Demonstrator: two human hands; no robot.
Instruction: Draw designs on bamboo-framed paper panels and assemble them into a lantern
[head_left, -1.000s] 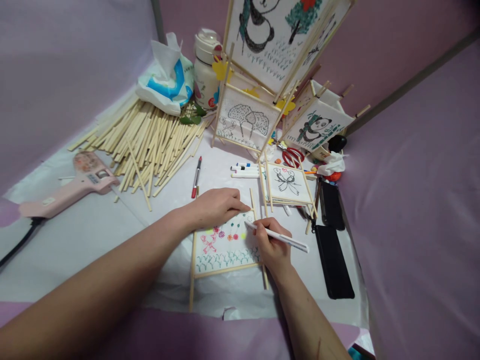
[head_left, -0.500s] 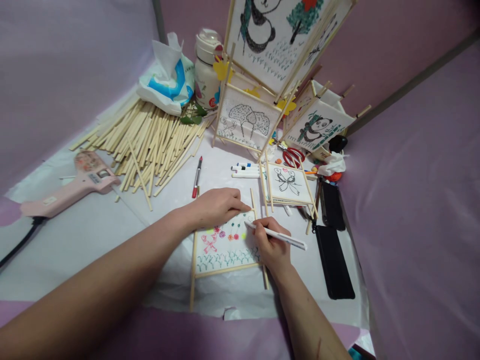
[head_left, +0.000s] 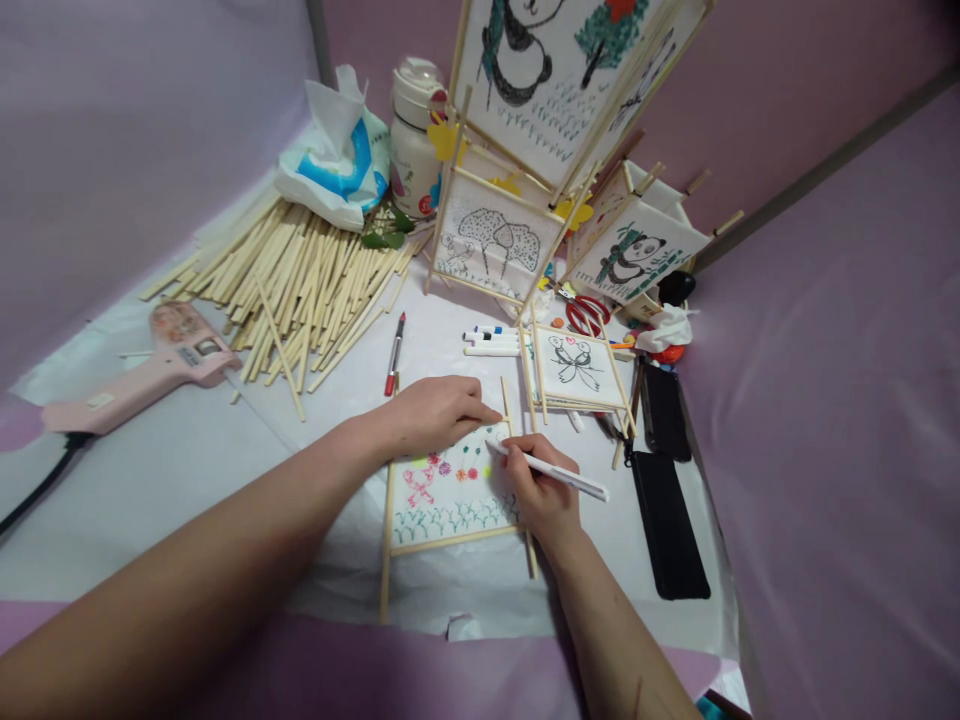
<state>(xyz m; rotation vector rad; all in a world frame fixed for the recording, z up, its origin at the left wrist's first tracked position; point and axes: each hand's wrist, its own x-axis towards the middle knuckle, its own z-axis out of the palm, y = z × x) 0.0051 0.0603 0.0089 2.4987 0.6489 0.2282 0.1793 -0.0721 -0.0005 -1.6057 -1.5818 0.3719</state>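
A white marker pen [head_left: 562,474] is gripped in my right hand [head_left: 546,500], its tip at the upper right part of a drawing panel [head_left: 450,500]. The panel is white, framed with thin wooden sticks, and lies flat. It bears green grass marks along the bottom, a pink figure and several coloured flowers and dots. My left hand [head_left: 439,415] lies flat across the panel's top edge, fingers stretched towards the upper right corner, covering part of the drawing. A red marker [head_left: 395,354] rests just beyond my left hand.
At the left are a pink glue gun [head_left: 150,375] and a heap of wooden sticks [head_left: 307,290]. Framed panels with a butterfly drawing [head_left: 577,370] lie at the right, near red scissors [head_left: 587,312] and a black phone [head_left: 670,525]. Stick-framed lanterns [head_left: 495,240] stand behind.
My right hand has shifted the white marker slightly to the left and up over the panel. My left hand and the panel have stayed in place.
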